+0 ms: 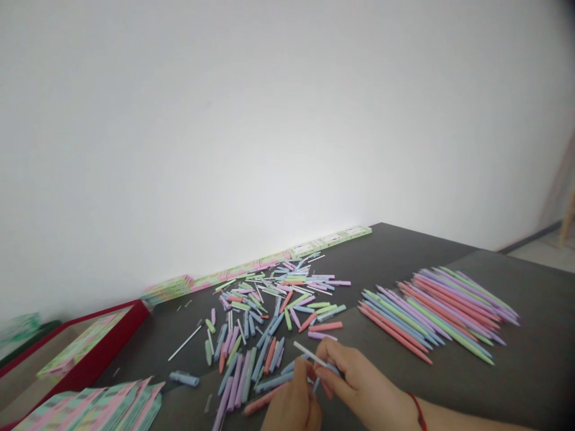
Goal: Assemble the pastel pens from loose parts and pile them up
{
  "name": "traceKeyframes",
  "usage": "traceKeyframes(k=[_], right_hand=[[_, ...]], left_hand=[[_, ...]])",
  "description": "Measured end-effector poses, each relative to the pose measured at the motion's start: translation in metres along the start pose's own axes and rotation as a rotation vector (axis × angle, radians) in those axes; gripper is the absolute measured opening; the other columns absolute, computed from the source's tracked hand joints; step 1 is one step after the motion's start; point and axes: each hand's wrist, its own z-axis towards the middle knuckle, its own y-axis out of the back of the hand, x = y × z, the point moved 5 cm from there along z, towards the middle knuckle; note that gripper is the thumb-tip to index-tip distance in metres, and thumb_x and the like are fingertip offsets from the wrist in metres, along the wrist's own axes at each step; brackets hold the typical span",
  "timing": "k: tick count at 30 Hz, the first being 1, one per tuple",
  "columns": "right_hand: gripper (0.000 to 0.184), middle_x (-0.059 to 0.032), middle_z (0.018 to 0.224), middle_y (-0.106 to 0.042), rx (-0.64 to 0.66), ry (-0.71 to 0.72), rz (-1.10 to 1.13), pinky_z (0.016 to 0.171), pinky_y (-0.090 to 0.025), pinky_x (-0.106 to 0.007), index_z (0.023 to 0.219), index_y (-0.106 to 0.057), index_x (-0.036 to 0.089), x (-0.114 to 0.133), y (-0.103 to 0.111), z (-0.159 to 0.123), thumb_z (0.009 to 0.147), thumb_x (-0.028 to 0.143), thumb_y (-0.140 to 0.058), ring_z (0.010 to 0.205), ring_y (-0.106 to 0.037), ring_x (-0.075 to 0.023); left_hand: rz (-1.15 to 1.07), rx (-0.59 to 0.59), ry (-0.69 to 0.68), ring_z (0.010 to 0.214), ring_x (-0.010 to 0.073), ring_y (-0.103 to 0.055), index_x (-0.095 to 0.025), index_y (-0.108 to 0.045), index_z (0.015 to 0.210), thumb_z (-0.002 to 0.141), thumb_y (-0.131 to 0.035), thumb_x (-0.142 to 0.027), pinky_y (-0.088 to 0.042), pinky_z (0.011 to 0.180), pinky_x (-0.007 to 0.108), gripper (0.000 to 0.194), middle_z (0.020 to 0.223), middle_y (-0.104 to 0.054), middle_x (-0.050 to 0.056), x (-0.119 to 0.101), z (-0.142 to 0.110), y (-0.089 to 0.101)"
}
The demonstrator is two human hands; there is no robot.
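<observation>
My right hand (354, 377), with a red cord at its wrist, pinches a thin white stick (308, 352) like a pen refill, which points up and left. A light blue pen part (332, 367) shows between the same fingers. Close against it, my left hand (291, 404) is closed with fingertips together; what it grips is hidden, though a pale blue bit shows between the hands. Just beyond lies a loose heap of pastel pen barrels and caps (269, 323) in blue, purple, green and coral, mixed with white sticks.
Whole pastel pens (431, 314) lie in rows on the dark table (530, 371) at right. Printed cartons (314, 245) line the wall. At left stand a red box (121, 329) and a fanned stack of printed packets (103, 407). A blue cap (184, 378) lies apart.
</observation>
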Motion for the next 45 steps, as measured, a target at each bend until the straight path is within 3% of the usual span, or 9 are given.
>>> traceKeyframes(k=[20, 26, 29, 34, 36, 38, 41, 45], right_hand=[[0.013, 0.0017, 0.07, -0.061, 0.031, 0.054, -0.028, 0.06, -0.037, -0.019, 0.082, -0.052, 0.02, 0.001, 0.0, -0.003, 0.091, 0.025, -0.045, 0.063, -0.053, -0.0113], [0.011, 0.0017, 0.072, -0.059, 0.098, 0.088, 0.014, 0.059, -0.038, -0.02, 0.084, -0.054, 0.019, 0.003, -0.006, -0.006, 0.089, 0.025, -0.047, 0.059, -0.051, -0.0102], [0.012, 0.0005, 0.075, -0.059, 0.138, 0.009, 0.182, 0.051, -0.039, -0.019, 0.086, -0.055, 0.018, -0.006, -0.017, -0.004, 0.087, 0.027, -0.047, 0.054, -0.049, -0.0084], [0.032, 0.0022, 0.059, -0.057, 0.218, -0.33, 0.735, 0.035, -0.03, -0.015, 0.084, -0.052, 0.016, -0.029, -0.039, 0.002, 0.077, 0.047, -0.056, 0.04, -0.046, -0.0061], [0.038, 0.0023, 0.057, -0.057, 0.212, -0.387, 0.921, 0.035, -0.031, -0.014, 0.08, -0.052, 0.015, -0.03, -0.04, 0.004, 0.07, 0.049, -0.065, 0.04, -0.047, -0.0056], [0.039, 0.0023, 0.058, -0.058, 0.183, -0.434, 1.05, 0.035, -0.032, -0.013, 0.08, -0.053, 0.014, -0.031, -0.037, 0.006, 0.067, 0.046, -0.07, 0.04, -0.049, -0.0051], [0.036, 0.0022, 0.061, -0.059, 0.096, -0.465, 1.13, 0.037, -0.034, -0.013, 0.081, -0.056, 0.013, -0.035, -0.027, 0.01, 0.068, 0.043, -0.071, 0.042, -0.049, -0.0039], [0.035, 0.0013, 0.062, -0.061, -0.04, -0.417, 1.071, 0.038, -0.034, -0.014, 0.082, -0.057, 0.014, -0.048, -0.013, 0.018, 0.07, 0.044, -0.07, 0.043, -0.05, -0.0046]], left_hand=[[0.04, 0.034, 0.046, 0.081, 0.0245, -0.066, -0.016, -0.045, 0.107, 0.073, -0.036, -0.007, -0.045, 0.075, 0.033, 0.036, 0.082, -0.068, 0.008, 0.008, 0.001, -0.003], [-0.109, -0.024, 0.053, 0.079, 0.0242, -0.065, -0.02, -0.049, 0.104, 0.072, -0.043, -0.012, -0.044, 0.074, 0.033, 0.034, 0.086, -0.069, 0.007, 0.0, -0.004, 0.003], [-0.133, -0.072, 0.072, 0.071, 0.0218, -0.064, -0.023, -0.046, 0.104, 0.072, -0.045, -0.013, -0.045, 0.071, 0.031, 0.034, 0.078, -0.067, 0.003, -0.002, -0.005, 0.005], [-0.224, -0.184, -0.007, 0.071, 0.0197, -0.064, -0.018, -0.027, 0.119, 0.07, -0.049, -0.01, -0.046, 0.069, 0.03, 0.054, 0.087, -0.065, 0.006, -0.008, -0.004, 0.011], [-0.302, -0.24, -0.06, 0.068, 0.0165, -0.063, -0.018, -0.024, 0.119, 0.074, -0.048, -0.013, -0.046, 0.067, 0.03, 0.051, 0.096, -0.062, 0.008, -0.009, -0.004, 0.019], [-0.336, -0.262, -0.085, 0.062, 0.0131, -0.059, -0.02, -0.028, 0.115, 0.08, -0.042, -0.019, -0.046, 0.062, 0.027, 0.037, 0.095, -0.059, 0.006, -0.007, -0.005, 0.028], [-0.132, -0.296, -0.076, 0.07, 0.0163, -0.058, -0.022, -0.044, 0.094, 0.083, -0.041, -0.03, -0.046, 0.063, 0.028, 0.013, 0.084, -0.058, 0.003, -0.002, -0.006, 0.041], [0.362, -0.252, 0.013, 0.103, 0.0343, -0.054, -0.021, -0.056, 0.073, 0.067, -0.063, -0.033, -0.04, 0.087, 0.046, 0.016, 0.091, -0.063, 0.01, 0.0, 0.0, 0.032]])
